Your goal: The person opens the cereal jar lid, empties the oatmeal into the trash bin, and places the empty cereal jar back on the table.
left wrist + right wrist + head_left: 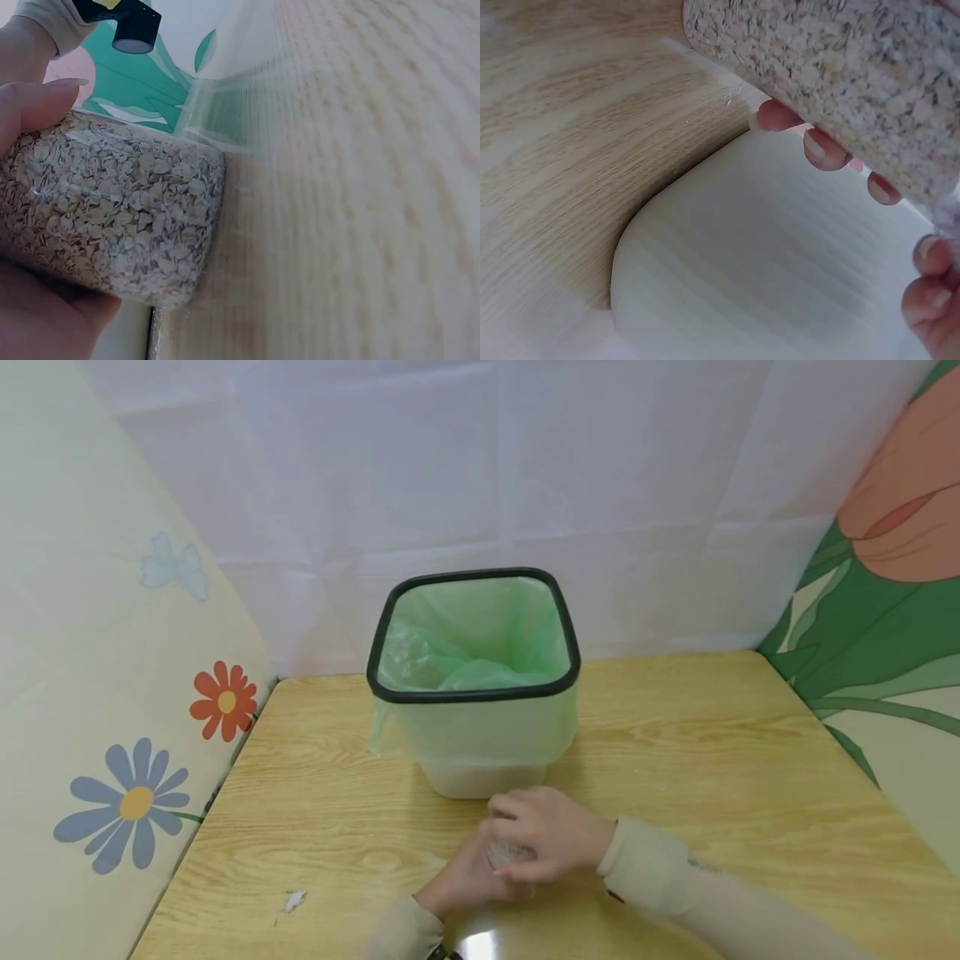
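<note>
A clear jar of rolled oats (127, 202) is held between both hands, just in front of the bin. My left hand (474, 870) wraps round its body; in the right wrist view those fingertips (825, 150) show along its far side. Over the jar's upper end (510, 853) curls my right hand (551, 831), thumb on the near side and fingers on the far side. Its fingertips (930, 292) sit right at the narrower clear end in the right wrist view. Most of the top is hidden under this hand. The jar's base stands close to the tabletop in the left wrist view.
A white bin (480, 781) with a black rim (476, 696) and a green liner bag (487, 727) stands behind the hands on the wooden table (712, 793). A small white scrap (295, 901) lies at front left. Flower-patterned panels flank the table, with white cloth behind.
</note>
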The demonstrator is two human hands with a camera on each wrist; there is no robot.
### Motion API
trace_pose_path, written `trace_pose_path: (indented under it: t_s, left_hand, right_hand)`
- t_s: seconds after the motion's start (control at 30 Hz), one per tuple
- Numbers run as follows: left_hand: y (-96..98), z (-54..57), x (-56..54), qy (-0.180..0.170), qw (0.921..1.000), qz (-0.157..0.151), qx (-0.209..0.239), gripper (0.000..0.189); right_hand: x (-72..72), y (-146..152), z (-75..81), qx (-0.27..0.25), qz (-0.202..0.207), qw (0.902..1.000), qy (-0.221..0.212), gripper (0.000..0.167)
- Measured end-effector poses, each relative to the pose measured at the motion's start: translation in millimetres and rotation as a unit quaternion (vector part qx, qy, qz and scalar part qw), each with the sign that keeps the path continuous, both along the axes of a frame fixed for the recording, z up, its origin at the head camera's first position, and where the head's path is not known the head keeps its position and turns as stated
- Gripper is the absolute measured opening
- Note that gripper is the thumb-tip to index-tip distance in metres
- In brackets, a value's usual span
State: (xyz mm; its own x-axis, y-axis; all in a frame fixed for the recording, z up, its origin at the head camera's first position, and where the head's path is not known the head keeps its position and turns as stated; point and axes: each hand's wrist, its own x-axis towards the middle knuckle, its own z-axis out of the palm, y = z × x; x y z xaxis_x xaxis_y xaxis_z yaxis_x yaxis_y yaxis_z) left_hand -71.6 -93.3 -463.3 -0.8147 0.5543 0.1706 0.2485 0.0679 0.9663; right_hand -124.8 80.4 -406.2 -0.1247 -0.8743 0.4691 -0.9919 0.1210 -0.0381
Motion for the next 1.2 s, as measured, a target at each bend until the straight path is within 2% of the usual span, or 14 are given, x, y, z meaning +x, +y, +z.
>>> trace_pose_path:
  t_s: [0.1,0.17,0.37,0.53,0.8,1.2]
  left_hand:
    - [0.7,0.2,2.2,-0.033,0.9994,0.007,0.007,0.059]
    - [1.1,0.8,4.7,-0.051,0.9984,0.027,-0.003,0.07]
    - [3.3,1.8,9.2,-0.057,0.9951,0.079,-0.02,0.081]
    - [4.3,2.5,12.8,-0.067,0.9917,0.105,-0.033,0.084]
    - [3.9,0.1,12.5,-0.049,0.9923,0.108,-0.037,0.082]
    - [5.8,0.4,12.4,-0.044,0.9922,0.112,-0.035,0.081]
  right_hand:
    - [1.9,3.8,0.3,-0.005,-0.025,0.9997,-0.002,0.042]
    - [2.9,7.2,1.2,-0.009,-0.039,0.9992,0.003,0.036]
    - [5.7,20.1,3.9,-0.016,-0.066,0.9976,0.016,0.037]
    - [6.8,31.1,2.3,-0.012,-0.079,0.9967,0.017,0.039]
    - [8.0,45.1,0.5,-0.018,-0.099,0.9947,0.021,0.036]
    - [9.8,62.0,-3.7,-0.013,-0.135,0.9896,0.046,0.046]
